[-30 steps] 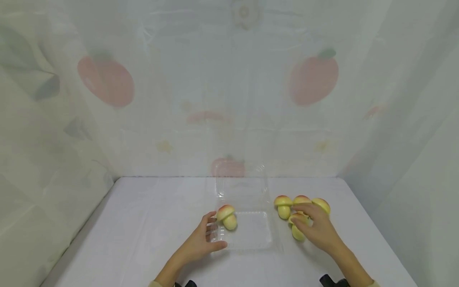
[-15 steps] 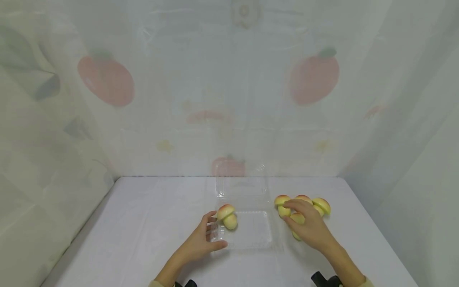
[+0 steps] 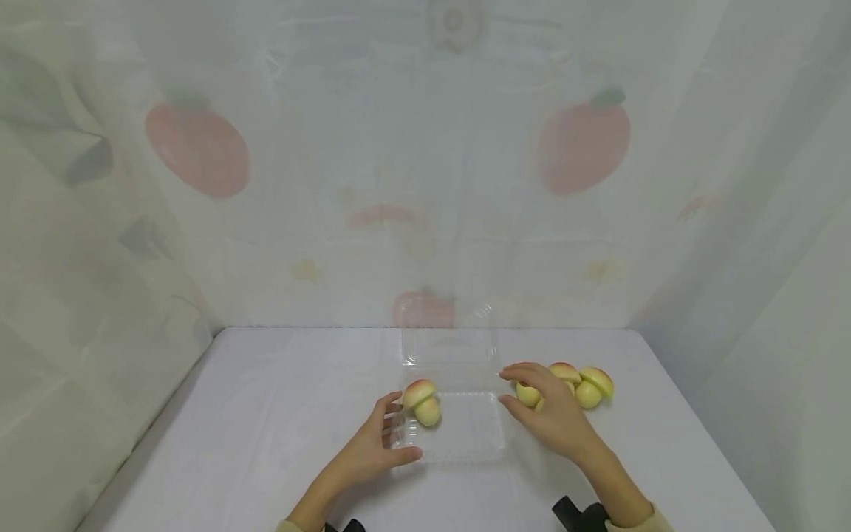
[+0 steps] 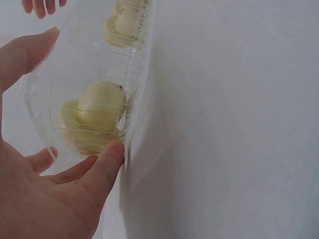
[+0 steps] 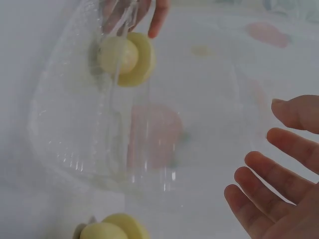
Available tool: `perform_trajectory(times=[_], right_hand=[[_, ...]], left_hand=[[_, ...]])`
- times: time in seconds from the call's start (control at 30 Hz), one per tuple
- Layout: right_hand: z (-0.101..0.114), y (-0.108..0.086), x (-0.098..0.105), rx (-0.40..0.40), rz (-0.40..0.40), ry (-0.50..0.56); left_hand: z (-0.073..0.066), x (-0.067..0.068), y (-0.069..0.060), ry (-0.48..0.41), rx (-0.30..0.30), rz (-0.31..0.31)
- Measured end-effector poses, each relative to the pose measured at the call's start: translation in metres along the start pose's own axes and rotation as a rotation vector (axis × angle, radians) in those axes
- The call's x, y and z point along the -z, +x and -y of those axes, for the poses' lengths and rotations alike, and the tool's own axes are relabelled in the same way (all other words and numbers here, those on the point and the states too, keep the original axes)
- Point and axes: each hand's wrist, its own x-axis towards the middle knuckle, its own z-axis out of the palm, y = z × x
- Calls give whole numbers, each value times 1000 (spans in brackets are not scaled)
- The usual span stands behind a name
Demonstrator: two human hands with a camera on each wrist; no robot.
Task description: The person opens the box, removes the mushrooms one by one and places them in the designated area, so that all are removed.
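Note:
A clear plastic clamshell box (image 3: 468, 436) lies with its lid (image 3: 448, 347) raised behind it. In the box's left part sits a yellow toy mushroom (image 3: 428, 411) with a red-tinged cap. My left hand (image 3: 372, 443) rests at the box's left side; in the left wrist view its fingertips (image 4: 115, 148) touch the plastic wall, and the thumb stands apart. My right hand (image 3: 555, 417) hovers near the box's right edge, fingers spread and holding nothing, as the right wrist view confirms. It partly hides several more toy mushrooms (image 3: 594, 386) just beyond it.
A white-covered table (image 3: 279, 399) lies under everything. Behind it rises a pale curtain (image 3: 346, 148) with printed red fruit, and further sheets hang at left and right. Black wrist mounts (image 3: 581, 513) show at the bottom edge.
My right hand has moved left from above the mushroom group toward the box, still holding nothing. My left hand, the box and the mushroom in it stay put.

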Motion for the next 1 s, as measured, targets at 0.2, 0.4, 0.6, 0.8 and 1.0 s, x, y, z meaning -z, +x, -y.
perform_trajectory(times=[0.2,0.4,0.6,0.8,1.0], right_hand=[[11,7,-7,23,7,-6],[17,11,-17,42,29,21],[20,17,-28,57,38,44],[19,24,-42,98,59,63],[19,28,-54,71,92,75]], left_hand=[[-1,0,-1,16,-1,10],[-1,2,0,29,-3,9],[-3,2,-1,7,3,5],[-4,1,-1,-5,5,5],[-5,0,-2,-4,3,4]])
